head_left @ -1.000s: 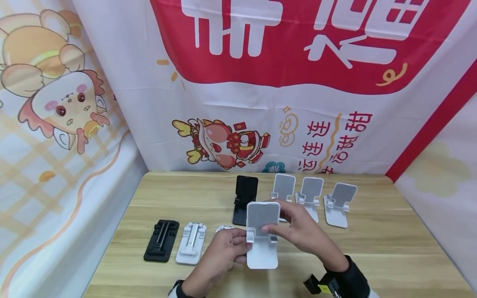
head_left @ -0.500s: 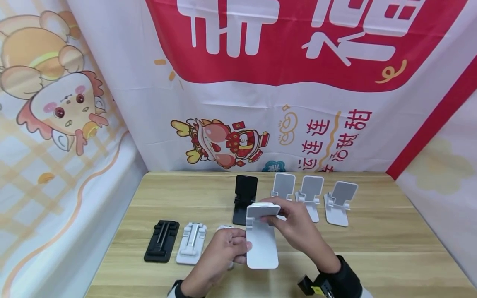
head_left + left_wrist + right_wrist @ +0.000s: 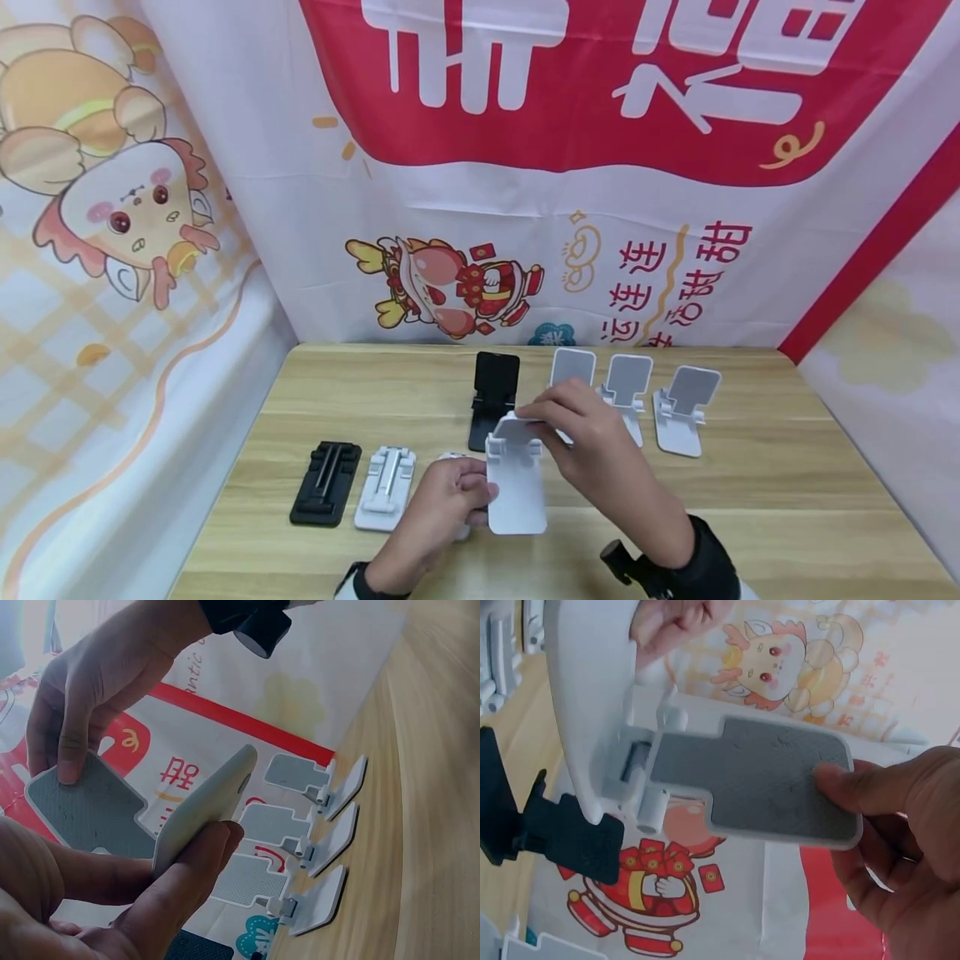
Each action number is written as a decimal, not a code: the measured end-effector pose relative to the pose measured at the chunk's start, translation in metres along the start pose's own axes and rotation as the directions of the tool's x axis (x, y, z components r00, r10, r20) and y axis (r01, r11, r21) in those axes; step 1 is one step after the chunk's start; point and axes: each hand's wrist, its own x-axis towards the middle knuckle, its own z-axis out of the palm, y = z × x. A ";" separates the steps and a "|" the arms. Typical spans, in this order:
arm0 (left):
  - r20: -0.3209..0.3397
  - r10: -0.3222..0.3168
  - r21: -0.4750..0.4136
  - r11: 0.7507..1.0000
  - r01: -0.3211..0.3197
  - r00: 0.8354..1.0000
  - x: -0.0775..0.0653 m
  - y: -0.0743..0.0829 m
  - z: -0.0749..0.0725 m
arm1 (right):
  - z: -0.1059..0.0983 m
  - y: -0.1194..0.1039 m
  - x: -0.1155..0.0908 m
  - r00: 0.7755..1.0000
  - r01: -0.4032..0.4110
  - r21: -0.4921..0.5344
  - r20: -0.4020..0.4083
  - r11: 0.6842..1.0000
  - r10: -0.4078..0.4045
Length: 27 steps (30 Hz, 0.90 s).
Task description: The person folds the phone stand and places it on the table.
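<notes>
Head view: hands [image 3: 452,500] [image 3: 588,429] hold white stand [image 3: 517,498]; white piece [image 3: 462,533] behind mostly hidden.

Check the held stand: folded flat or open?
Open: the right wrist view shows its grey plate angled away from its white base.

Wooden tabletop [image 3: 360,387]: pale, grained.
Backdrop cloth [image 3: 292,250]: hung behind tabletop, printed with red panel [image 3: 465,142] and sideways dragon figure [image 3: 442,287].
Left side cloth [image 3: 45,358]: printed with upside-down cartoon animal [image 3: 131,196].
</notes>
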 end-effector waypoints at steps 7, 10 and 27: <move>-0.024 0.019 -0.004 1.000 -0.019 1.000 -0.003 -0.002 -0.002 | 0.004 -0.016 -0.006 0.995 0.101 -0.042 -0.008 0.994 -0.101; -0.028 0.021 -0.023 1.000 -0.021 0.999 -0.004 0.001 -0.006 | 0.008 -0.022 -0.011 0.987 0.158 -0.058 0.010 0.986 -0.157; -0.146 0.059 -0.052 0.996 -0.067 0.988 -0.014 0.026 -0.023 | 0.045 -0.038 -0.042 0.979 0.193 -0.106 0.082 0.976 -0.184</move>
